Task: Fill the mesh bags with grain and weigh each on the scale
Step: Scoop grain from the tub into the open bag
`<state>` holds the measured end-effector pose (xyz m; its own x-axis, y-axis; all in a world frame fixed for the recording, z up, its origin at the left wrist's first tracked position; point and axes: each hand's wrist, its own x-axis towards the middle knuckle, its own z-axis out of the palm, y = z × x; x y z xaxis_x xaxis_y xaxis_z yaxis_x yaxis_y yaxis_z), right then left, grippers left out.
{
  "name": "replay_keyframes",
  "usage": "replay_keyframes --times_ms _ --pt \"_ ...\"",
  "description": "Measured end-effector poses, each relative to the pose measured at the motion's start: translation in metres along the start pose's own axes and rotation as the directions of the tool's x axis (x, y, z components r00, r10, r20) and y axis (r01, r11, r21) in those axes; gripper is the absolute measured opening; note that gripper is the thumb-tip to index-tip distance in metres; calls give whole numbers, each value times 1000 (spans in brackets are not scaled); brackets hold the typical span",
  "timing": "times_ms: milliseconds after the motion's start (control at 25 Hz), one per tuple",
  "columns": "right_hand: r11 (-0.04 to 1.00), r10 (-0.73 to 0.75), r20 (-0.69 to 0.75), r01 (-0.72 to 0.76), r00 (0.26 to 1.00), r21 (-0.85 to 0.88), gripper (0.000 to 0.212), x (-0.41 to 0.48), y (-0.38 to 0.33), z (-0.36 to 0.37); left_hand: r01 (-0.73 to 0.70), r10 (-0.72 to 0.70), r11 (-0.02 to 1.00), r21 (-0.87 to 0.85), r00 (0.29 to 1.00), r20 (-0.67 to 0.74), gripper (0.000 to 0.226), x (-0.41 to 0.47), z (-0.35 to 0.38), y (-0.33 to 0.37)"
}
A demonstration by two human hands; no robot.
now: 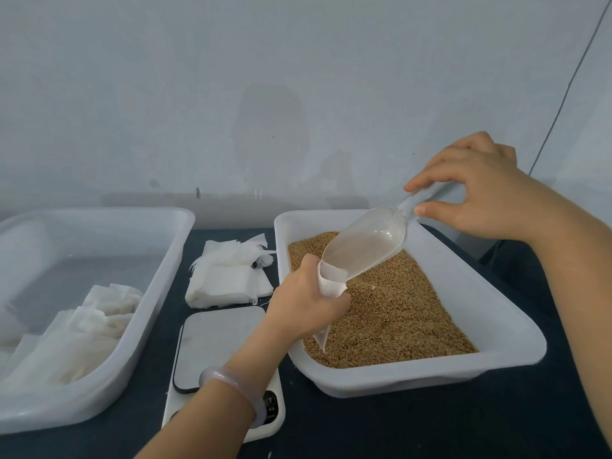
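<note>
Far left, a white tub (pixel 149 323) sits on the dark table (pixel 430 429), and in its near corner there's a heap of white bags (pixel 76 342), crumpled together. Moving right, between the two tubs, a loose stack of flat empty bags (pixel 228 279) lies at the back, and just in front of it is the scale (pixel 215 346), its plate bare. The display end is mostly hidden under the left wrist, which wears a pale bangle (pixel 231 389), so the reading can't be made out. Now the left hand (pixel 303 306): it reaches over the near-left edge of the second tub (pixel 486 313), fingers curled round a mesh bag (pixel 331 283), gripping it near the top with the mouth held open and upward. The bag's lower tip hangs down over the grain (pixel 397 319), right at its surface. Whether it touches, I can't tell. Above it, a clear scoop (pixel 364 246) is tipped steeply, lip down into the bag's mouth and touching its rim, with the bowl looking nearly empty. The grain itself, golden brown, fills the tub bed, banked up towards the back. And on the right, the right hand (pixel 480 193) is raised above the tub's far corner, pinching the scoop's handle between thumb and fingertips, with the other fingers arched over it.
</note>
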<state>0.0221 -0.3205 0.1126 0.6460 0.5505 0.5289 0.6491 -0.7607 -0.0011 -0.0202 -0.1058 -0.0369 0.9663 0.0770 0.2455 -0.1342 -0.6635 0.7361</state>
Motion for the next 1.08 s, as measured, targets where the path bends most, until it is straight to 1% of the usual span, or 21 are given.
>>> replay_keyframes --times_ms 40,120,160,200,240,320,440,520,600,720,760,880,1080 --pt "999 28 -6 -28 1000 44 20 -2 6 2 4 -4 1000 -15 1000 -4 37 0 0 0" --pt "975 162 8 -162 987 150 22 -10 21 9 20 -21 998 -62 1000 -18 39 -2 -1 1" --pt "957 235 44 -239 971 161 23 -15 27 17 28 -31 995 -99 999 -28 40 -2 -2 1" --pt "947 283 97 -294 954 128 23 -21 31 27 32 -37 990 -139 999 -39 40 -3 -3 1" --pt "948 297 162 -311 941 71 22 -27 32 41 30 -39 985 -172 998 -49 38 -3 -3 1" --pt "966 253 285 -260 925 -14 19 -37 26 74 25 -39 978 -209 997 -61 32 -3 -3 0" --pt "983 178 361 -183 915 -22 25 -44 14 112 20 -37 973 -230 997 -72 29 -2 -4 -1" --pt "976 183 374 -212 909 39 25 -47 12 122 10 -27 973 -232 997 -69 29 -3 -3 -1" --pt "951 213 400 -283 891 123 20 -51 14 124 1 -17 972 -233 998 -65 28 -3 -3 -2" --pt "876 277 431 -411 859 254 18 -57 24 116 3 -17 965 -263 998 -54 28 -2 -3 -3" --pt "860 301 423 -435 855 268 18 -58 29 112 1 -16 965 -263 998 -55 27 -2 -3 -4" --pt "855 348 399 -461 849 236 18 -60 41 99 -6 -6 967 -255 999 -45 29 -3 -3 -3" --pt "797 386 339 -495 858 346 16 -57 50 79 -3 0 987 -161 1000 -18 37 -4 -3 0"
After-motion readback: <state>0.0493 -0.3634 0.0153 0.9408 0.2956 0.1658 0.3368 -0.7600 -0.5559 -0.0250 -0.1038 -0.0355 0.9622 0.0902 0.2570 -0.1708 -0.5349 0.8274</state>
